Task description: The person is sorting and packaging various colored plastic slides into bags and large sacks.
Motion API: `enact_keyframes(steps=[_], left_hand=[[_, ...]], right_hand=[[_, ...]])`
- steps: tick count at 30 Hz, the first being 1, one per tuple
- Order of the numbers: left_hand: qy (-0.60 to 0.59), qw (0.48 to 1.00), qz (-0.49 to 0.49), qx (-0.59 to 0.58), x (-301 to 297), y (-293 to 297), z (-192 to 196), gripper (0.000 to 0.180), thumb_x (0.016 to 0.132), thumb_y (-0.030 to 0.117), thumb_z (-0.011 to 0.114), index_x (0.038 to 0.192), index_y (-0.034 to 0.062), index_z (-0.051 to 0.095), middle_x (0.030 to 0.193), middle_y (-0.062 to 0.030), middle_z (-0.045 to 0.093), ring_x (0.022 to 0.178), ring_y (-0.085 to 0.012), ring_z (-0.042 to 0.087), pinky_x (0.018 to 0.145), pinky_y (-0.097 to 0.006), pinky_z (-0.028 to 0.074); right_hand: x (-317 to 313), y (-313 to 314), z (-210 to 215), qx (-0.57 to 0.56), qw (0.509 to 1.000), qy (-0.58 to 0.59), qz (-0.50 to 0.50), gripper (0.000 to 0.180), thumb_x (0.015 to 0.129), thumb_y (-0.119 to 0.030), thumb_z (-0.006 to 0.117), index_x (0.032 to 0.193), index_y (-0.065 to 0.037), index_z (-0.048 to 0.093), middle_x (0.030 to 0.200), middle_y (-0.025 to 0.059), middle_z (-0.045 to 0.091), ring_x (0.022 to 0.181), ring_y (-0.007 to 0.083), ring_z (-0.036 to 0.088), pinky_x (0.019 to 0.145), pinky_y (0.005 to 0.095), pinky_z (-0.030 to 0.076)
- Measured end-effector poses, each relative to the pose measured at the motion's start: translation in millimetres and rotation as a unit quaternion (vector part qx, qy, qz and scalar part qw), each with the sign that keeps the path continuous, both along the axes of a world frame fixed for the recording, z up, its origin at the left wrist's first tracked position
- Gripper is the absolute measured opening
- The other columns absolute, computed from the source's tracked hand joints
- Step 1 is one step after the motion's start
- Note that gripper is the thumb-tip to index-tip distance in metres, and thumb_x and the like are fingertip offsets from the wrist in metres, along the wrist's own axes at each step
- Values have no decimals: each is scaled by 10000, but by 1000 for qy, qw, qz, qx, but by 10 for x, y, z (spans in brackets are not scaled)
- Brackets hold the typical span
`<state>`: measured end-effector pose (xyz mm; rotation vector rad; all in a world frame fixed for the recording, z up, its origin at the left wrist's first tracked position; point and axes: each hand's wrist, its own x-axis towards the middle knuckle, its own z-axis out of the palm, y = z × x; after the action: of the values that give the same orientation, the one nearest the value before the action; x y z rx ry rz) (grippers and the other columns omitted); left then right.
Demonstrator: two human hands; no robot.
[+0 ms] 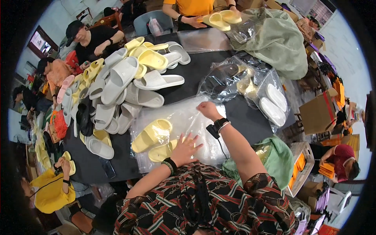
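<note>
A pair of yellow slide slippers (pixel 152 135) lies inside or under clear film on a stack of clear plastic bags (pixel 211 148) in front of me. My left hand (pixel 185 151) is spread flat on the film, beside the nearer slipper and partly over it. At the far edge of the stack, my right hand (pixel 208 110) has its fingers curled closed on the plastic of a bag; the fingertips are partly hidden. A cord hangs from the black device (pixel 214 128) at my right wrist.
A heap of grey and yellow slippers (pixel 121 78) covers the table's left side. Bagged white slippers (pixel 273 105) lie at the right, near a green sack (pixel 274 43). A phone (pixel 107 167) rests at the near left edge. Across the table, a person in orange (pixel 194 9) holds yellow slippers.
</note>
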<state>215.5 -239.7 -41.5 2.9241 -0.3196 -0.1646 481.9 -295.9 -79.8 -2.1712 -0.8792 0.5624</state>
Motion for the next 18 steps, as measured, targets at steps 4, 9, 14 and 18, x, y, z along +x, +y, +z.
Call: enact_keyframes(steps=[4,9,14,18], left_hand=[[-32,999,-3,11,-116,38,-82,823,781,602,619,1486,288,333,1563,-130,255,1457,-390,151,1135,-639,86],[-89,993,43,-57,-108,78,-28,766,794,555,642,1456,265,388,1550,-139,276,1458,-377,154,1131,-641,68],[-279,884,355,-118,-617,586,202,463,859,184,617,1269,13,485,1328,-216,447,1253,-386,397,1039,-537,267],[-230,834,500,-42,-923,1128,91,353,819,57,617,1155,22,512,1151,-173,526,1100,-380,477,934,-508,362]], right_hand=[[-96,127,34,84,989,17,-124,250,776,-290,737,834,-47,738,753,151,700,684,285,679,635,389,525],[-142,-41,82,105,962,-237,-90,619,759,-212,778,1291,-36,517,1233,216,547,1175,369,510,952,428,426],[-813,-407,740,141,951,-220,165,1089,662,-285,848,1487,-11,190,1530,227,218,1388,413,270,1085,516,301],[-1059,-834,448,-150,932,-167,284,1416,473,-478,897,1515,-6,63,1579,242,46,1467,417,52,1157,546,158]])
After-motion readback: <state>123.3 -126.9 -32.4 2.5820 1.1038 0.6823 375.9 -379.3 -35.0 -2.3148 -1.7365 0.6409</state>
